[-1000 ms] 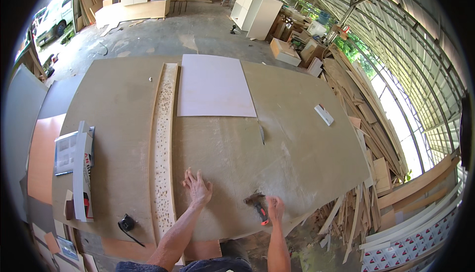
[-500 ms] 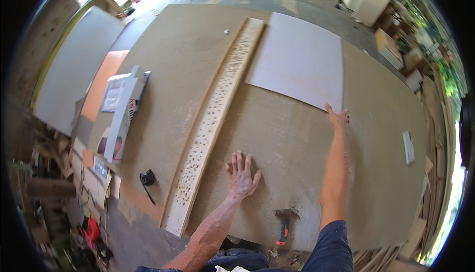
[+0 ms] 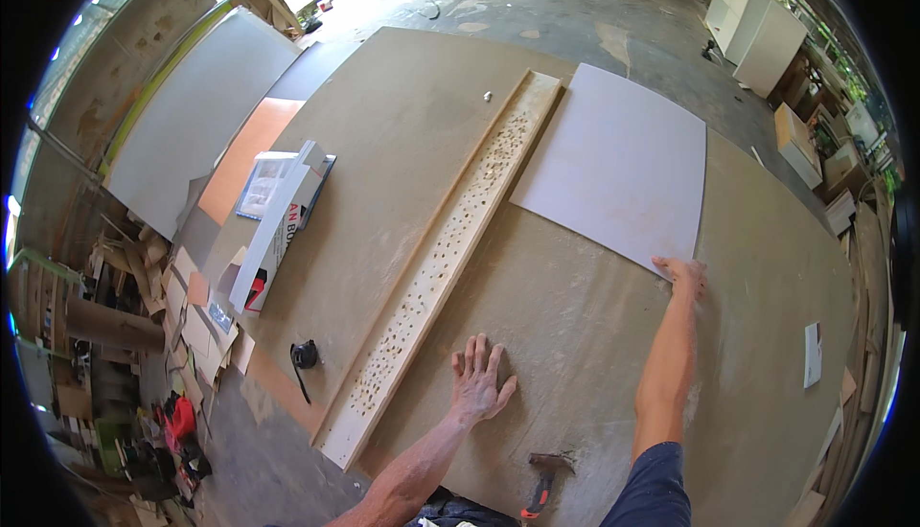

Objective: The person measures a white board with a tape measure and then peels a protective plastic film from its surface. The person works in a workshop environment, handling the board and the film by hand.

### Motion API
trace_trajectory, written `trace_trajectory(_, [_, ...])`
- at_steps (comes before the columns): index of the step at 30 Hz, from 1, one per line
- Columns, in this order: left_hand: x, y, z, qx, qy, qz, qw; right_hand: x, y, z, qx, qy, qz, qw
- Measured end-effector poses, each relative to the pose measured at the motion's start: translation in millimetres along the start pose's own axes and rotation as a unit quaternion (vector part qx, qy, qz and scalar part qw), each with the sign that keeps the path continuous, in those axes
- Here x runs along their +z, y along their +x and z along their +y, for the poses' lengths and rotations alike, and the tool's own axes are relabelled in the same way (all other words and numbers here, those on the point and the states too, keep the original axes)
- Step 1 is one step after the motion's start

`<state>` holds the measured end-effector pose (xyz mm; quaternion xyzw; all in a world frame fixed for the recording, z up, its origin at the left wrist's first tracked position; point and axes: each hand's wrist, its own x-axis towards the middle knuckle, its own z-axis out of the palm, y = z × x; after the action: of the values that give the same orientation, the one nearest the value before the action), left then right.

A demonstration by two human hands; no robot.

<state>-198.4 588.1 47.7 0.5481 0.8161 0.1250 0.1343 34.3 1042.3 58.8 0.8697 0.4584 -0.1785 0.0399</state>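
Observation:
A smooth white panel (image 3: 613, 168) lies flat on a large brown tabletop (image 3: 565, 335). At the panel's near right corner is my right hand (image 3: 682, 273), its thumb at the near edge and its fingers bent at the right edge. My left hand (image 3: 476, 383) rests palm down on the tabletop, fingers spread, holding nothing. Between that hand and the left side runs a long, narrow pale board (image 3: 436, 263) with a raised edge and many small brown spots. A scraper (image 3: 542, 489) with a red and black handle lies near the front edge.
A long white box (image 3: 278, 230) and a black tape measure (image 3: 304, 355) with a strap lie at the left. A small white flat piece (image 3: 812, 355) lies at the right. Large sheets (image 3: 201, 115) lean beyond the left edge; a white cabinet (image 3: 757, 34) stands far right.
The whole view has shifted, so the tabletop and its things appear lower and further right. Both hands keep their places, the right at the panel's corner, the left flat on the tabletop.

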Motion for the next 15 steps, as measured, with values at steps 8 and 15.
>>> trace_trajectory(8, [-3, -4, -1, -0.018, 0.005, -0.013, 1.0, 14, -84, -27, -0.531, -0.044, 0.112, 0.839])
trace_trajectory(15, [3, -4, -2, -0.007, -0.006, 0.005, 1.0, 40, -45, -25, -0.669, -0.33, 0.197, 0.636])
